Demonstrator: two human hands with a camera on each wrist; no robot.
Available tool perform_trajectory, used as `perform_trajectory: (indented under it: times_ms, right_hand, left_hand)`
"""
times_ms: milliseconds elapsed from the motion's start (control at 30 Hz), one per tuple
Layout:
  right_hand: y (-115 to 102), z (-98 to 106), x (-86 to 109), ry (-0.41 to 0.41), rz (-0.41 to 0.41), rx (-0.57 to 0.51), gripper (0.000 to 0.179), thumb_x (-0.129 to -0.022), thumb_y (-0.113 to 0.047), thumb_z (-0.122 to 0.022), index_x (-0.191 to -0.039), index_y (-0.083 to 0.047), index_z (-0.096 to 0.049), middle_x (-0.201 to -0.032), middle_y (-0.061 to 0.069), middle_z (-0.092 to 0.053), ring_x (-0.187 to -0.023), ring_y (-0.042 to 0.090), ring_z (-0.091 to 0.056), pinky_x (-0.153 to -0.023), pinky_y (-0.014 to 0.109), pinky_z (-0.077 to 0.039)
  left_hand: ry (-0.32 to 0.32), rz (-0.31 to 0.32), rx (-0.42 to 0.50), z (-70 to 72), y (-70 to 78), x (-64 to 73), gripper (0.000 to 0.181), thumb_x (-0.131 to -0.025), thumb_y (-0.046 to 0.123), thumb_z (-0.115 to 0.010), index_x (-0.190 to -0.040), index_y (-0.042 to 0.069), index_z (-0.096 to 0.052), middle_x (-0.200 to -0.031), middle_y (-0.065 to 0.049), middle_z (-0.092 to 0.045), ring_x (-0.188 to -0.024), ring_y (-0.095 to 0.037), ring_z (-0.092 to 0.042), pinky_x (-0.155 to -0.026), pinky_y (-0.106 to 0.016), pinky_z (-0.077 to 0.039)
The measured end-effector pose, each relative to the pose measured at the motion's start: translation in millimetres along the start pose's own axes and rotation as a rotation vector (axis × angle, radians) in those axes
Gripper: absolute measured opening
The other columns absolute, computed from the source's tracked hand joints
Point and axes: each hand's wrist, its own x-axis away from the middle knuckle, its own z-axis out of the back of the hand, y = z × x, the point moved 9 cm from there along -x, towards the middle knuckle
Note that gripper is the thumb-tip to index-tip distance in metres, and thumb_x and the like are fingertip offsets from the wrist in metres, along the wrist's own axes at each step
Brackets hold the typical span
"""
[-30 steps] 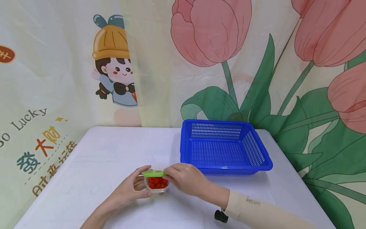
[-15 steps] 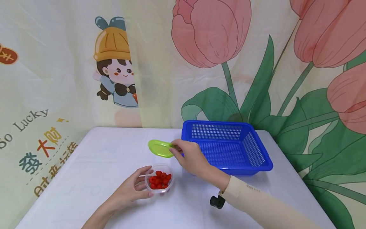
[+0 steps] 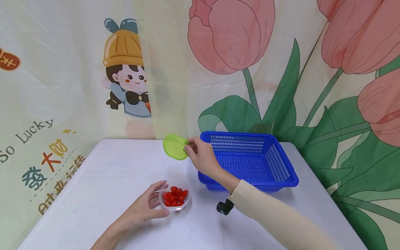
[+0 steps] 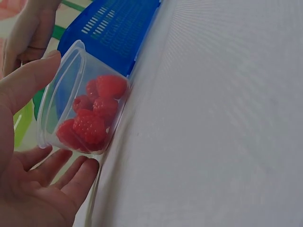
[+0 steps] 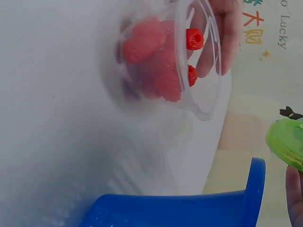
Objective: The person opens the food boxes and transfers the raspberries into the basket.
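A clear plastic container (image 3: 179,208) of red raspberries (image 3: 175,197) stands uncovered on the white table. My left hand (image 3: 142,205) holds it from the left, thumb at the near side and fingers round the far side; in the left wrist view the thumb lies by the rim (image 4: 41,118) and the raspberries (image 4: 90,125) show through the wall. My right hand (image 3: 203,156) pinches a green lid (image 3: 175,147) by its right edge, up in the air beyond the container and left of the blue basket. The right wrist view catches part of this lid (image 5: 286,140) at its edge.
A blue plastic basket (image 3: 247,184) with slotted walls stands at the back right of the table (image 3: 125,166), partly behind my right hand. A black device (image 3: 225,207) hangs below the right wrist. A printed curtain (image 3: 168,69) hangs behind the table.
The green lid has come off the container, lifted by my right hand up and away toward the back, and now tilts more upright. My left hand and the container have hardly moved.
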Motion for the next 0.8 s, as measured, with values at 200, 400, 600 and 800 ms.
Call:
perform_trajectory:
  times_ms: [200,400,600,800]
  right_hand:
    - [10,-9,-12.2,0.020,-0.108,-0.085,0.018,-0.107,-0.008,-0.062,-0.122,0.002,-0.064,-0.104,0.014,-0.073,-0.089,0.022,-0.073,-0.075,0.024,-0.063]
    - [24,-22,-19.4,0.046,-0.244,-0.172,0.021,-0.107,-0.008,-0.061,-0.127,0.000,-0.061,-0.103,0.012,-0.071,-0.085,0.019,-0.073,-0.071,0.024,-0.063]
    - [37,-38,-21.3,0.038,-0.359,-0.249,0.029,-0.108,-0.008,-0.060,-0.136,-0.007,-0.054,-0.100,0.011,-0.071,-0.084,0.021,-0.076,-0.070,0.025,-0.064]
    - [48,-50,-22.1,0.021,-0.455,-0.253,0.035,-0.109,-0.009,-0.059,-0.142,-0.011,-0.049,-0.100,0.010,-0.068,-0.087,0.032,-0.076,-0.068,0.026,-0.063]
  left_hand:
    - [0.022,0.000,0.002,0.4,0.0,-0.8,0.097,-0.086,0.022,-0.091,-0.163,0.017,-0.033,-0.168,-0.014,-0.039,-0.154,-0.041,-0.038,-0.116,-0.035,-0.047]
    - [0.046,-0.008,-0.002,2.0,0.7,-0.4,0.096,-0.084,0.023,-0.093,-0.161,0.019,-0.037,-0.164,-0.014,-0.045,-0.151,-0.041,-0.042,-0.111,-0.032,-0.052]
    - [0.058,-0.005,-0.020,5.9,0.8,2.1,0.096,-0.083,0.024,-0.094,-0.161,0.018,-0.038,-0.163,-0.013,-0.047,-0.150,-0.040,-0.044,-0.111,-0.031,-0.052]
    - [0.047,-0.015,-0.025,9.4,1.8,3.8,0.096,-0.083,0.024,-0.093,-0.161,0.017,-0.038,-0.162,-0.012,-0.047,-0.149,-0.039,-0.045,-0.110,-0.030,-0.052]
